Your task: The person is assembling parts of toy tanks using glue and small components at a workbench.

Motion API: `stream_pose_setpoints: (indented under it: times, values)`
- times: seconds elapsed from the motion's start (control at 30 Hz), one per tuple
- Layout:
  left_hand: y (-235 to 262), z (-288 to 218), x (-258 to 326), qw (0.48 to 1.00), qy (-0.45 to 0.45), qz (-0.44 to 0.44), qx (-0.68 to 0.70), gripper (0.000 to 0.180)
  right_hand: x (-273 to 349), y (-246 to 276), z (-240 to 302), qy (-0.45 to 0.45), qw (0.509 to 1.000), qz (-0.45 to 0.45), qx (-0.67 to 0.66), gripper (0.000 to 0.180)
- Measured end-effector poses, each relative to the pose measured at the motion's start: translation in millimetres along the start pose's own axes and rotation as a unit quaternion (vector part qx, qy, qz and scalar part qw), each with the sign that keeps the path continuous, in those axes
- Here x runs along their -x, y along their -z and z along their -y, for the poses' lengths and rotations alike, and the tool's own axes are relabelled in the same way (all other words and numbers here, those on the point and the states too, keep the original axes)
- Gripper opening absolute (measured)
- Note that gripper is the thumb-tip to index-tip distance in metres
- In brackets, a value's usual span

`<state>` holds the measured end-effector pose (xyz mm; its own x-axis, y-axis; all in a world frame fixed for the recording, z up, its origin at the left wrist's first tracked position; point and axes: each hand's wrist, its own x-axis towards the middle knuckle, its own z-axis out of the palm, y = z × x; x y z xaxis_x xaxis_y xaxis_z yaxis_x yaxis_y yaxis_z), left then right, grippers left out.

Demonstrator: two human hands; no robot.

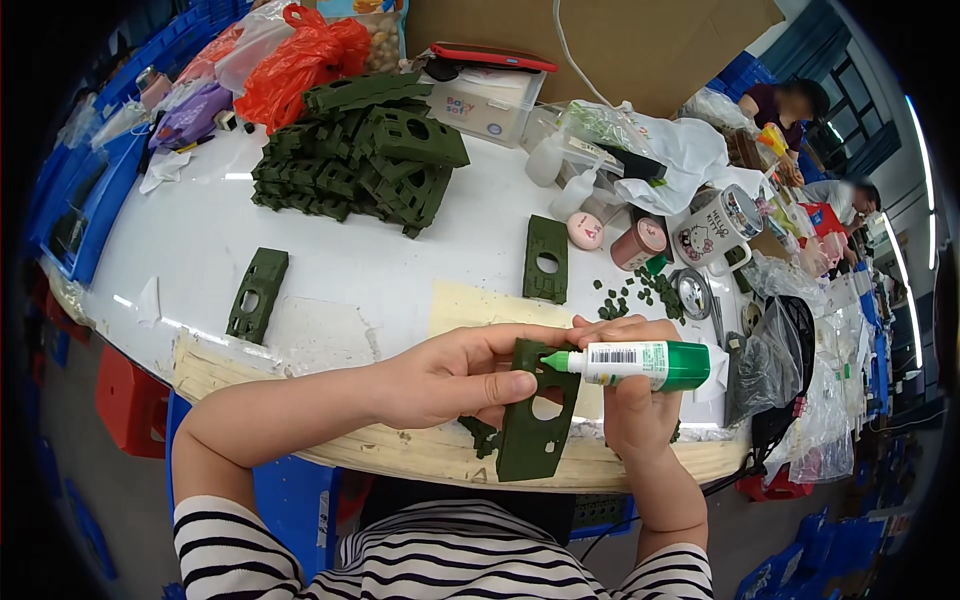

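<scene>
My left hand [475, 375] grips a dark green plastic part [530, 440] near its upper end, thumb across its face. The part is long and flat, with a round hole in its middle, and is held over the table's near edge. My right hand [640, 400] is wrapped round a white glue bottle [625, 363] with a green base and a green nozzle. The bottle lies sideways, and its nozzle tip points left at the upper end of the part. Whether the tip touches cannot be made out. Small dark green pieces [480, 437] show beside the part, below my left hand.
A heap of similar green parts [360, 150] stands at the back. Single parts lie at the left [258, 295] and ahead [546, 260]. Right of these are tiny green bits [655, 290], a magnifying glass [692, 292], a mug [712, 232] and a pink jar [640, 245]. Two people sit farther right.
</scene>
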<state>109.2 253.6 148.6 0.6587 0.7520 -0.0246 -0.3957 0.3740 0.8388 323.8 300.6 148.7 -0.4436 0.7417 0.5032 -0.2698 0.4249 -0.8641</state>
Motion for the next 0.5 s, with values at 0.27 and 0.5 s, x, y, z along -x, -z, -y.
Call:
stream_pose_setpoints:
  times: [0.27,0.5]
  values:
    - [1.2,-0.4,-0.1,1.0,0.005,-0.001,-0.012,0.052,0.1,0.4,-0.6,-0.005,1.0,0.0,0.021,0.041]
    - [1.8,1.7,0.0,1.0,-0.003,0.002,-0.007,0.05,0.4,0.1,-1.4,0.003,1.0,0.002,0.028,0.039]
